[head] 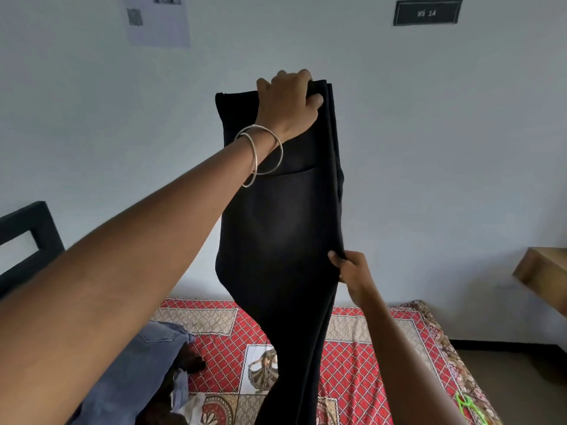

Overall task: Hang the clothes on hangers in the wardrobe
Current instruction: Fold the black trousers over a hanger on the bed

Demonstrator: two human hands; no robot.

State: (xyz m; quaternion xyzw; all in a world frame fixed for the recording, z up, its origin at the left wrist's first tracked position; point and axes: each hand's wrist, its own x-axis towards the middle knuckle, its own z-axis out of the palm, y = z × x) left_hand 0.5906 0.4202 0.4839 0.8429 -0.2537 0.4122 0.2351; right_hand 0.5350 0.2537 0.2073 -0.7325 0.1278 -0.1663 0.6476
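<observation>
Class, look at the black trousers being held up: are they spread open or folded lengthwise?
Folded lengthwise. The black trousers hang as one narrow panel, layered edges stacked beside the left hand; the right hand pinches the side edge.

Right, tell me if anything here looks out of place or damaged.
Nothing looks damaged. The left hand and right hand hold up the black trousers. A green hanger lies at the bed's edge, near slipping off.
</observation>
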